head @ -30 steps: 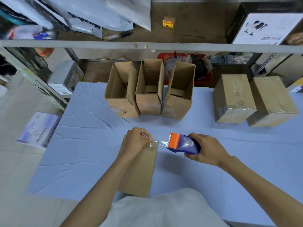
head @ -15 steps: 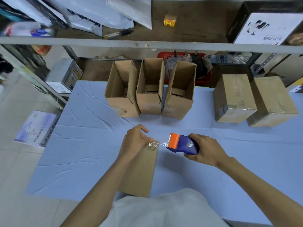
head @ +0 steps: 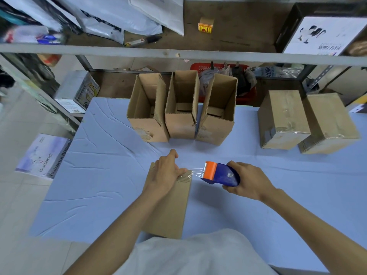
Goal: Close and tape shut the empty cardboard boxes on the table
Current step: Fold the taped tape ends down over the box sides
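My left hand (head: 168,171) lies over the far end of the box (head: 168,207) I am sealing. Its thumb side presses the loose end of the tape (head: 195,172) onto the cardboard, and as far as I can see nothing is pinched. My right hand (head: 248,181) is wrapped round the blue body of the tape dispenser (head: 218,173). The orange cutter end points at the box, with a short stretch of clear tape drawn taut between them.

The box lies on its side at the near edge of the table (head: 99,175), about the middle. Three open boxes (head: 181,110) stand in a close row at the far edge, and two taped boxes (head: 284,120) sit toward the far right corner.

I judge the box light and hollow. It should be stiff along its edges but ready to dent, or to slide on the cloth, if I pull hard. So my weight belongs close to an edge of the panel while I draw the dispenser away. The tape is thin and clingy, and it looks bunched into strands here, so it may stick poorly.
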Motion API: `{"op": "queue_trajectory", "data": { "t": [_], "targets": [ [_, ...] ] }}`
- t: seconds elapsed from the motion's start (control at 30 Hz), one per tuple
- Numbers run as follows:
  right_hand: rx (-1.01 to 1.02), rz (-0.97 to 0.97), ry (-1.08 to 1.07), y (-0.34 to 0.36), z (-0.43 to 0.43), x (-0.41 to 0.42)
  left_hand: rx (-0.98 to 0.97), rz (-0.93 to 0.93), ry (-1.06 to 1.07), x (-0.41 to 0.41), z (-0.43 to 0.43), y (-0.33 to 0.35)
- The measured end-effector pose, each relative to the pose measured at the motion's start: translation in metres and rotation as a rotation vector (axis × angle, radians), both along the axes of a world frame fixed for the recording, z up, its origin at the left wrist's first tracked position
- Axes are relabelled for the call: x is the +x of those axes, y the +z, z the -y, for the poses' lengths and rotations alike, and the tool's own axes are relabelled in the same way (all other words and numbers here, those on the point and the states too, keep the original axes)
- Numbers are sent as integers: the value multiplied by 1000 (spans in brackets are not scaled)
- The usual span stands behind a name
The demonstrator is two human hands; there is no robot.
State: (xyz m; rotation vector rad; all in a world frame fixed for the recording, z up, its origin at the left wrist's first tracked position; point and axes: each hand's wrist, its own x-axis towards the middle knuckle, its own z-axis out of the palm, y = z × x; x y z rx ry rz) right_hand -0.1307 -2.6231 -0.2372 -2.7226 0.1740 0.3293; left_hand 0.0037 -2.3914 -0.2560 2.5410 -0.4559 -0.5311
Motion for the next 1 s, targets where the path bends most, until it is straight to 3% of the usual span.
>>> {"op": "queue_trajectory", "data": {
  "t": [0.13, 0.37, 0.53, 0.63, 0.73, 0.87, 1.0],
  "targets": [
    [2, 3, -12, -1, 0, -1, 55, -24, 46, 5, -8, -6],
    [-11, -17, 18, -5, -4, 4, -43, -130, 173, 8, -9, -12],
    [-25, -46, 14, -8, -6, 6, -17, -84, 204, -6, -4, -1],
    [-37, -56, 14, -7, -6, 7, 235, 57, 144, -32, 3, 0],
    [-40, -71, 16, -4, -8, 5, 385, -15, 153, -47, 6, -7],
    [-30, -60, 6, 1, -12, 4, 335, -17, 150, -35, 2, -5],
    [-57, 33, -5, 25, -15, 9, 54, -121, 125, -20, -3, 13]
  ]
}}
